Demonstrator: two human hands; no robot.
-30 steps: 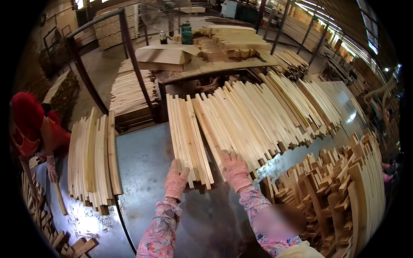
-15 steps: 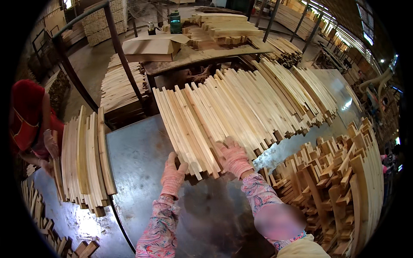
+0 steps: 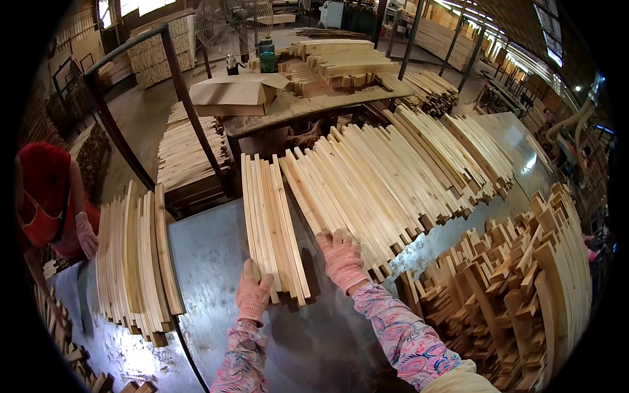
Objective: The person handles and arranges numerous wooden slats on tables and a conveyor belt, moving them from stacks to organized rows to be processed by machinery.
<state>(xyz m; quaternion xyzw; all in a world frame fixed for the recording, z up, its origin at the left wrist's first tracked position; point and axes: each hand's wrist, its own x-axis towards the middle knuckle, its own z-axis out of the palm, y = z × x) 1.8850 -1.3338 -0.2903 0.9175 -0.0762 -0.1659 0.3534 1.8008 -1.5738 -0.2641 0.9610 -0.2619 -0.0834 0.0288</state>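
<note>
A small group of pale wooden strips lies side by side on the metal tabletop, apart at its near end from a wider row of strips. My left hand, in a pink knit glove, rests against the near left corner of the small group, thumb spread from its fingers. On the near end of the wide row's left edge sits my right hand, gloved alike. Its fingers bend over the outermost strip, their tips partly hidden. A dark wedge of tabletop shows between group and row.
Short wooden pieces are heaped in a stack at right. Another batch of strips lies at left beside a co-worker in red. Beyond stand a dark metal frame, a cardboard box and a worktable with wood.
The small group has parted from the wide row and turned straighter. My left hand has moved slightly left and nearer; my right hand has shifted left. The co-worker's hand has moved off a strip.
</note>
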